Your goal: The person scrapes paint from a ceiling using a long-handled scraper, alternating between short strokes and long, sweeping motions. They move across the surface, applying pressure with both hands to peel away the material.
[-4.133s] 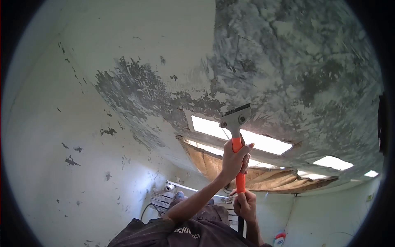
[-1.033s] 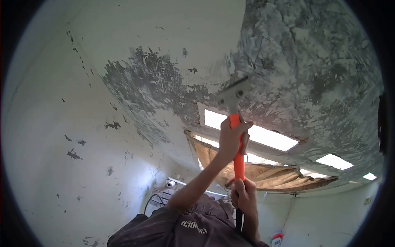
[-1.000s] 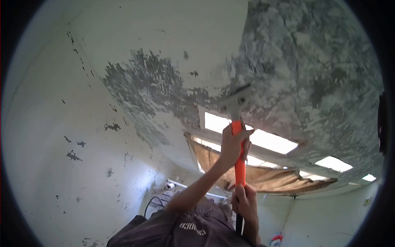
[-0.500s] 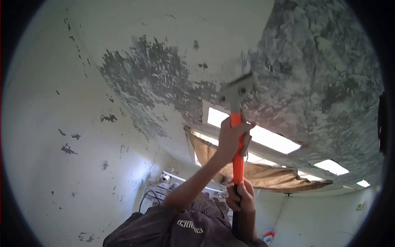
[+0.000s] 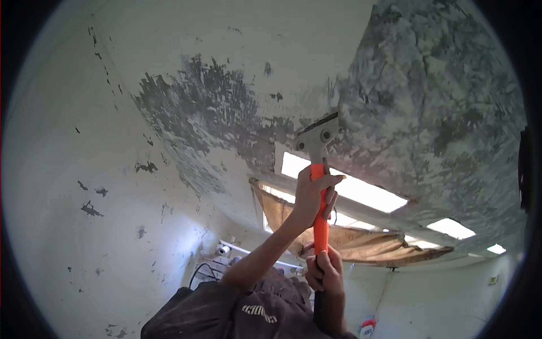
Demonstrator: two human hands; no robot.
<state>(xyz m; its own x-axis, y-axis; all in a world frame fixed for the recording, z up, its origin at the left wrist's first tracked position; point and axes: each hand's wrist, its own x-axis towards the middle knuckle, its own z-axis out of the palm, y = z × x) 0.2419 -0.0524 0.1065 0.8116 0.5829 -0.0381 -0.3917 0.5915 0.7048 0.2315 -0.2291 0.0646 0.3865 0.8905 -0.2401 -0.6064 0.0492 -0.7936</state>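
Note:
A long-handled scraper (image 5: 320, 226) with an orange and black handle rises in front of me, its wide grey head (image 5: 318, 136) against the patchy ceiling. My left hand (image 5: 309, 195) is wrapped round the upper orange part, just below the head, thumb across the handle. Lower down, my right hand (image 5: 326, 270) grips the handle where orange turns black. The scraper's dark blade edge overlaps the border between bare grey patches and pale paint on the ceiling (image 5: 293, 51). My dark sleeve and shirt (image 5: 248, 308) fill the bottom of the view.
Bright window openings (image 5: 367, 192) lie beyond the scraper, with a sagging brown cloth (image 5: 361, 243) beneath them. A pale wall (image 5: 56, 169) with chipped spots stands on the left. Behind my left arm are a white roll (image 5: 224, 249) and a dark cable (image 5: 199, 273).
The scraper's head has come down and a little left across the ceiling. Both hands have shifted slightly left with the handle, keeping their grip.

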